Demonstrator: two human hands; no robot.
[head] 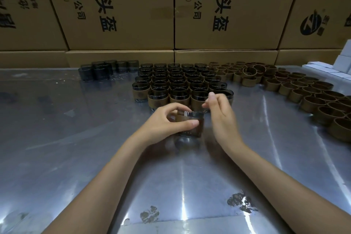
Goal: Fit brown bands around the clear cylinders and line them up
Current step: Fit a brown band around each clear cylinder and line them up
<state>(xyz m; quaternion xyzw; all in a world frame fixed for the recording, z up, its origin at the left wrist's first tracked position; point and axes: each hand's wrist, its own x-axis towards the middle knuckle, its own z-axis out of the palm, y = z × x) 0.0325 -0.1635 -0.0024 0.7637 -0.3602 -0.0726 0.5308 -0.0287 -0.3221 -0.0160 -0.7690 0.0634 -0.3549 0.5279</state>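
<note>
steel tabletop, scuffed and shiny, fills the foreground below cardboard cartons stacked behind. banded cylinders stand in rows at centre; loose brown bands spread to the right, bare cylinders wait far left. left hand grips one cylinder, its band apparently on, just before the front row. right hand hovers beside it, fingers loosely curled, holding nothing, blurred. likely step: seating the band; next, set it squarely into the front row.
</note>
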